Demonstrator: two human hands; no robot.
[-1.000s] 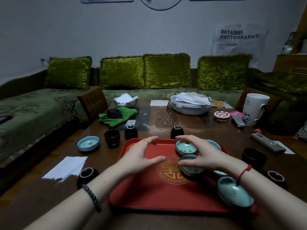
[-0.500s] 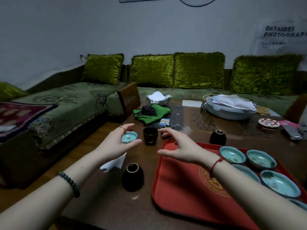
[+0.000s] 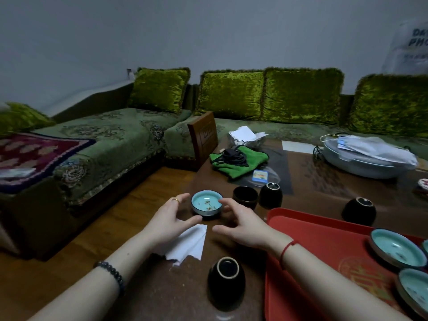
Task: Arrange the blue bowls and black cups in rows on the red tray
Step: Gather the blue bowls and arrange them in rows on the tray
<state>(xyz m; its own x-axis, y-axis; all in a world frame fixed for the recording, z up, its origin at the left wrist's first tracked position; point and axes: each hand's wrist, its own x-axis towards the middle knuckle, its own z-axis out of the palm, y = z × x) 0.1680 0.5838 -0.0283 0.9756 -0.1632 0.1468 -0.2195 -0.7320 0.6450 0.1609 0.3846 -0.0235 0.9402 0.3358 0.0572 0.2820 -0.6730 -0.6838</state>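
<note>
Since half a second ago the right hand (image 3: 240,224) has left the red tray's corner and both hands have closed in on the small round blue-glazed ceramic bowl (image 3: 206,205), the left hand (image 3: 170,218) no longer covering it. The only legible writing is the cut-off letters "DA" and "PHO" on a white sheet on the wall (image 3: 407,49); the print on a small blue card (image 3: 259,176) is too small to read. The bowl stands upright, mouth up, on the dark wooden table (image 3: 312,181), left of the red plastic tray (image 3: 312,239) and just beside a squat black cup (image 3: 245,197); being round, it has no long axis. The hands flank it, fingers half-curved and spread wide, thumbs towards its near side; whether any fingertip touches the rim I cannot tell. Two more blue bowls (image 3: 397,250) lie on the tray.
</note>
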